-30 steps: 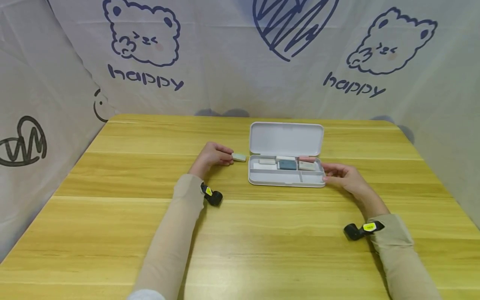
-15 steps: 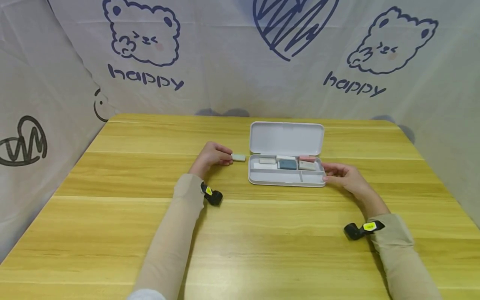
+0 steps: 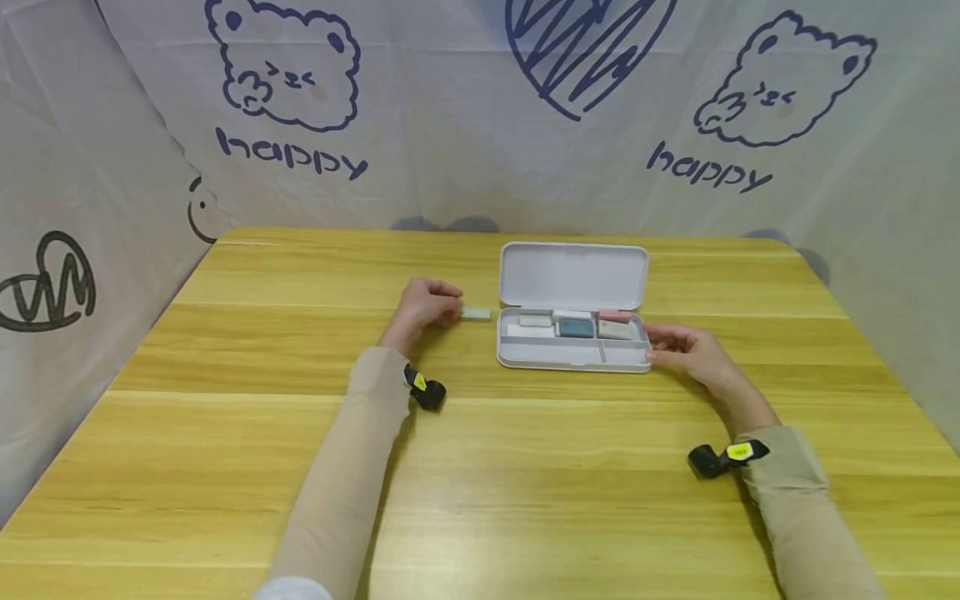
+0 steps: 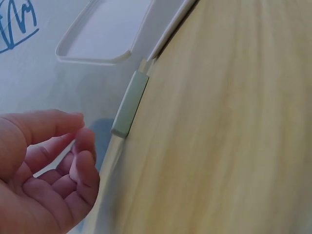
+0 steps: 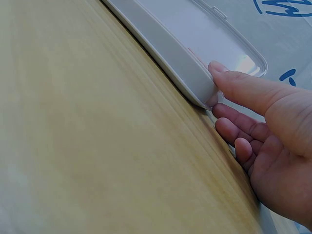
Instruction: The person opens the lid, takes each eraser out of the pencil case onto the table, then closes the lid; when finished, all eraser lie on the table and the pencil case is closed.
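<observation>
Left hand [image 3: 422, 309], left of center in the head frame: fingers loosely curled, nothing held. Pale green block [image 3: 477, 314] lies flat on the surface [image 3: 525, 467], just off the fingertips, between that hand and the open white case [image 3: 547, 353]. Right hand [image 3: 697, 356], right of center: thumb and fingers pinch the case's right end. Back compartment: blue block [image 3: 576, 328], pink block [image 3: 615, 317]. My take on green-block handling: to leave it put, back fingers off leftward without brushing its end; to regrip, pinch mid-length. Right pinch light, else case likely slides.
</observation>
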{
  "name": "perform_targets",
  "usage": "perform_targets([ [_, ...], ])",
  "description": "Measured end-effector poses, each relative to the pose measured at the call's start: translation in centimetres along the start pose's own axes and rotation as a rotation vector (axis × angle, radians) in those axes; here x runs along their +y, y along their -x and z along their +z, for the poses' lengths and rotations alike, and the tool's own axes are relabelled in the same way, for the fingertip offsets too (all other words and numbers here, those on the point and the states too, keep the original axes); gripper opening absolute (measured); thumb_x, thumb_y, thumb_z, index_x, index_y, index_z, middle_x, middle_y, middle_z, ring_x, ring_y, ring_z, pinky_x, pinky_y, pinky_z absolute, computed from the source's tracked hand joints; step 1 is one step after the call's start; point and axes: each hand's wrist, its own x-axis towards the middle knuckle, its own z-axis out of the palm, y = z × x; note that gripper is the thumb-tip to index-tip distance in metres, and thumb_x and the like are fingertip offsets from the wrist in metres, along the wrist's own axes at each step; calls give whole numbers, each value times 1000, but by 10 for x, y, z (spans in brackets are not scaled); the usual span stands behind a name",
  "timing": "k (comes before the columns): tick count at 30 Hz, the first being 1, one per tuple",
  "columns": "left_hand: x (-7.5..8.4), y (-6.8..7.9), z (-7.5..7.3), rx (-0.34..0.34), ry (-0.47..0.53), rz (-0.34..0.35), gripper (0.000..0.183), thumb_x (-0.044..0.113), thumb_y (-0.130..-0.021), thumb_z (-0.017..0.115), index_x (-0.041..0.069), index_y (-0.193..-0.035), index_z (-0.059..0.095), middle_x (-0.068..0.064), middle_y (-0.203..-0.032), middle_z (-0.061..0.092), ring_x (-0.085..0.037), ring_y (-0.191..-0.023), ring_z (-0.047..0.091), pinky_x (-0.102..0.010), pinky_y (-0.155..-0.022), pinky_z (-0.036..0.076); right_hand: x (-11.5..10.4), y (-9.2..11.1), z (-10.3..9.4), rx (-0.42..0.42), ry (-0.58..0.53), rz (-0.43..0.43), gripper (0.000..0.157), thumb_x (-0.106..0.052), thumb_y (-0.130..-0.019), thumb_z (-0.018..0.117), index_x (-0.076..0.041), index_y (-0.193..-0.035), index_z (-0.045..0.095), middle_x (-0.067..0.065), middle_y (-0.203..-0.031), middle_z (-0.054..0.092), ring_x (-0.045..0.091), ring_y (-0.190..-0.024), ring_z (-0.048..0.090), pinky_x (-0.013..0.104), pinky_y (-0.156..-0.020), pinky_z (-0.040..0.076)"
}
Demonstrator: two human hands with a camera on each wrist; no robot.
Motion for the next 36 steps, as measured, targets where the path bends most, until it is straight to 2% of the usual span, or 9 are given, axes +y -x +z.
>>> perform_targets([
  [4,3,1,4,20,-69,44,22,4,-81,64,-6,-100,64,-6,-70,59,-12,-56,52,-22,-52,44,2,-1,0,-1,-10,-5,48,-6,-79,67,14,-118,47,-5,-82,58,8,-75,50,18,-60,41],
  [8,6,2,10,13,-117,69,19,5,-80,65,-4,-97,66,-6,-76,61,-15,-57,51,-24,-54,44,2,-2,-1,1,5,-11,48,-8,-80,67,14,-118,47,-5,-83,58,8,-75,50,18,-60,41],
  [15,11,6,18,-52,-231,136,20,10,-80,66,1,-99,67,-11,-92,64,-16,-66,52,-28,-63,47,2,-2,-1,-4,8,-16,48,-7,-80,66,14,-119,47,-5,-84,58,8,-75,49,18,-59,41],
  [21,15,10,27,-107,-263,210,24,9,-79,67,1,-101,67,-8,-84,61,-22,-70,55,-32,-65,48,2,-1,-1,-4,6,-15,47,-7,-80,66,14,-118,47,-5,-84,57,8,-75,49,18,-59,41],
  [25,17,11,33,-128,-263,257,24,5,-78,67,0,-101,67,-7,-79,59,-27,-70,56,-29,-60,48,1,-1,-1,1,20,-12,47,-8,-80,66,13,-118,48,-5,-84,58,8,-75,50,18,-59,41],
  [31,20,13,42,-144,-321,283,22,5,-77,69,1,-99,68,-8,-81,62,-19,-65,54,-21,-54,45,1,-1,-1,3,22,-27,47,-8,-80,66,13,-118,48,-5,-86,59,8,-75,51,18,-60,42],
  [36,21,12,48,-157,-392,322,22,7,-77,69,2,-99,68,-8,-81,63,-14,-64,52,-20,-55,44,2,-1,-1,3,26,-41,47,-8,-80,67,13,-118,49,-6,-88,60,8,-75,51,17,-60,42],
])
